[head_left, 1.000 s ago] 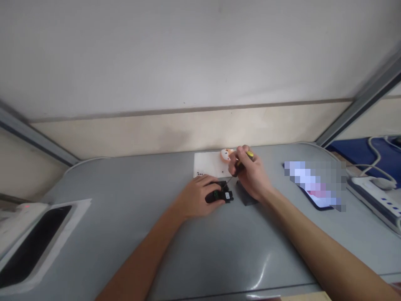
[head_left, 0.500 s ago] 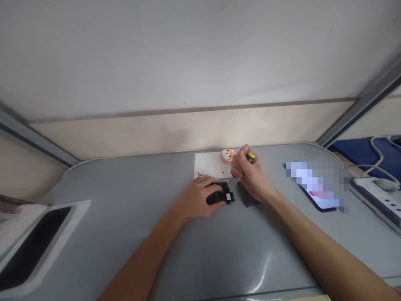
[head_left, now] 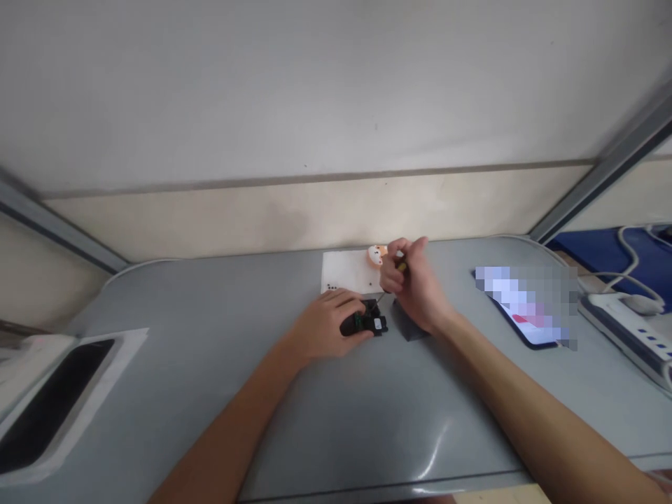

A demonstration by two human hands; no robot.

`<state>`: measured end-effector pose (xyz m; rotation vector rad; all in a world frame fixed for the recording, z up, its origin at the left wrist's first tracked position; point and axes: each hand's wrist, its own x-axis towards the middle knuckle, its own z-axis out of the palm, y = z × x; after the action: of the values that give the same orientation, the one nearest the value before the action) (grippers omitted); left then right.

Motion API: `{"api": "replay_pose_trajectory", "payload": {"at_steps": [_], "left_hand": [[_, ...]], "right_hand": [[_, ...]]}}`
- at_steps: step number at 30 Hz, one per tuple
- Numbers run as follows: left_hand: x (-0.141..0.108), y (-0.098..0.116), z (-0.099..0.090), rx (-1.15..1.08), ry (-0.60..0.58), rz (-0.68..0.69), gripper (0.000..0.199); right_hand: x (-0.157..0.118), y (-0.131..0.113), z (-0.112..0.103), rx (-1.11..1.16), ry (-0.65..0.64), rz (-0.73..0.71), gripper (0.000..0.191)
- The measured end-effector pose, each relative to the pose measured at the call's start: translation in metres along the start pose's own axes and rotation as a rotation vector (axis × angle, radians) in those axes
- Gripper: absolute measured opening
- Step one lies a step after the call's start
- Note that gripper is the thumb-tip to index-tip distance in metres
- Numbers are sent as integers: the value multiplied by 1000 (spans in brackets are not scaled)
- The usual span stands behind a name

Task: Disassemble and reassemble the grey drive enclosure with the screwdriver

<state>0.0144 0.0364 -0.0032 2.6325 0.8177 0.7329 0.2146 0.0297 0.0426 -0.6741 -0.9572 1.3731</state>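
My left hand (head_left: 323,327) is closed around a small black electronic device (head_left: 376,324) lying on the grey table, thumb at the near side and fingers over the far side. A bit of green circuit board and a small white label show on the device. My right hand (head_left: 420,287) grips a screwdriver (head_left: 402,267) with a yellow-and-black handle, mostly hidden by the fingers. Its thin shaft slants down to the left, to the device's far part; I cannot tell exactly where the tip sits. Under my right wrist lies a flat dark piece (head_left: 408,330).
Behind my hands, a white sheet (head_left: 344,269) bears several tiny dark screws (head_left: 331,286) and an orange-and-white animal-faced object (head_left: 375,256). A phone (head_left: 525,318) with a lit screen and a power strip (head_left: 624,329) are at right. A black-topped object (head_left: 57,406) sits at left.
My right hand has turned on the screwdriver: the thumb now points up and the handle's end is more hidden. The view has shifted slightly; my left hand keeps its hold on the device.
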Motion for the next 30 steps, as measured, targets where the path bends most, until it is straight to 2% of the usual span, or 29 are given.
{"api": "replay_pose_trajectory", "payload": {"at_steps": [5,12,20,26,30], "left_hand": [[-1,-1,0,-9,7,-14,23],[-1,-1,0,-11,12,2,22],[-1,-2,-1,7,8,15,21],[-4,-5,0,0,19,34,22],[-3,-3,0,10,16,22,22]], "right_hand": [[1,-3,-4,104,-62,62,32],[4,4,-7,23,20,-22,50],[4,1,-5,103,-5,41,28],[1,5,-4,3,9,-4,46],[2,2,-2,42,-29,38,45]]}}
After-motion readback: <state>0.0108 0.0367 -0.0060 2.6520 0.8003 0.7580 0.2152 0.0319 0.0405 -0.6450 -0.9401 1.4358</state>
